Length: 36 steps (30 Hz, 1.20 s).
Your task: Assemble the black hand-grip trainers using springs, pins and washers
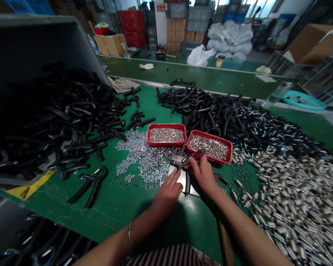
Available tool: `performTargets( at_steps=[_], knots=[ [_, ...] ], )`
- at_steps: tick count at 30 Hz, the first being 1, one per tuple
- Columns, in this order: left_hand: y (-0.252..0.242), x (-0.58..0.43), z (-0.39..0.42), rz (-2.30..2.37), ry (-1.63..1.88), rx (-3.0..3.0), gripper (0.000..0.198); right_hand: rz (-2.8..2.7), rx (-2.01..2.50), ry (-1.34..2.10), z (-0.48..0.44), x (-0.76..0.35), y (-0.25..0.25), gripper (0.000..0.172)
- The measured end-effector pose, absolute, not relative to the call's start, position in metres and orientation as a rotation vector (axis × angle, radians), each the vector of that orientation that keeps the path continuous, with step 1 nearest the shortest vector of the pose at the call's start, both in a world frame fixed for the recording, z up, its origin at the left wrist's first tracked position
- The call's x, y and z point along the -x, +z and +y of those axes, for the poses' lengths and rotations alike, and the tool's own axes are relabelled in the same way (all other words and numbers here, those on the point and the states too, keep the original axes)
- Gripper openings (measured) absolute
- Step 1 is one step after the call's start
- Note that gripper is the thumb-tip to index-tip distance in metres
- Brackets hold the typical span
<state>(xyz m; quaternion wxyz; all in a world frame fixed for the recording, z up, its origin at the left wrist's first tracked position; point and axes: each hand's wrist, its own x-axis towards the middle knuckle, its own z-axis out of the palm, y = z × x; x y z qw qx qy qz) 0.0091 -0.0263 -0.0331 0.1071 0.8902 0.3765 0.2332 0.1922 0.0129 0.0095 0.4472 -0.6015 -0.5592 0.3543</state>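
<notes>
My left hand (169, 190) rests on a metal plate (194, 190), its fingertips pressed on a black curved handle part (187, 183) lying there. My right hand (204, 171) is closed around a small red-and-black tool (198, 154), whose kind I cannot make out. Its fingertips meet the upper end of the handle part, and the exact contact is hidden by the fingers. Just beyond the hands stand two red trays, the left tray (166, 144) with tiny metal pieces and the right tray (229, 152) with small pins. Loose metal rings (152, 166) are spread to the left of the plate.
A hammer (224, 236) lies beside my right forearm. Silver cylindrical pieces (302, 207) are heaped at right, with black parts and screws (266, 123) behind. A tipped grey bin (83, 44) spills black handles (80, 107) at left. An assembled black tool (93, 184) lies near the front edge.
</notes>
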Motion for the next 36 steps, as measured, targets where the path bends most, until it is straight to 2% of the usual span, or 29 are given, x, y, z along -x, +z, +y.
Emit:
performTargets(
  at_steps=[3, 6, 12, 16, 19, 22, 28, 30, 32, 34, 36],
  knots=[
    [-0.041, -0.008, -0.033, 1.133, 0.697, -2.703, 0.020, -1.600, 1.601, 0.789, 0.023, -0.190, 0.021, 0.022],
    [-0.047, -0.010, -0.032, 1.127, 0.718, -2.727, 0.022, -1.682, 1.524, 0.762, 0.038, -0.188, 0.028, 0.019],
    [-0.052, -0.015, -0.032, 1.172, 0.697, -2.611, 0.029, -1.241, 1.208, 1.052, 0.047, -0.182, 0.036, 0.033],
    [-0.028, -0.006, -0.024, 1.144, 0.620, -2.496, 0.025, -1.051, 1.125, 1.194, 0.032, -0.200, 0.046, 0.036],
    [-0.002, 0.001, 0.000, 1.196, 0.661, -2.402, 0.018, -1.118, 1.337, 1.239, 0.006, -0.237, 0.047, 0.036],
    [0.011, 0.000, 0.032, 1.254, 0.705, -2.389, 0.014, -1.129, 1.649, 1.107, -0.025, -0.294, 0.038, 0.038],
    [0.006, -0.020, 0.058, 1.216, 0.599, -2.518, 0.015, -1.508, 2.337, 0.478, -0.061, -0.395, 0.015, 0.054],
    [0.002, -0.024, 0.056, 1.224, 0.579, -2.551, 0.015, -1.662, 2.398, 0.265, -0.067, -0.399, 0.017, 0.059],
    [-0.001, -0.025, 0.054, 1.222, 0.567, -2.613, 0.016, -1.740, 2.360, 0.137, -0.074, -0.382, 0.023, 0.057],
    [-0.004, -0.025, 0.053, 1.185, 0.540, -2.731, 0.019, -1.799, 2.307, 0.284, -0.086, -0.351, 0.028, 0.049],
    [-0.008, -0.025, 0.055, 1.109, 0.494, -2.868, 0.022, -1.871, 2.273, 0.574, -0.104, -0.315, 0.028, 0.041]
  ],
)
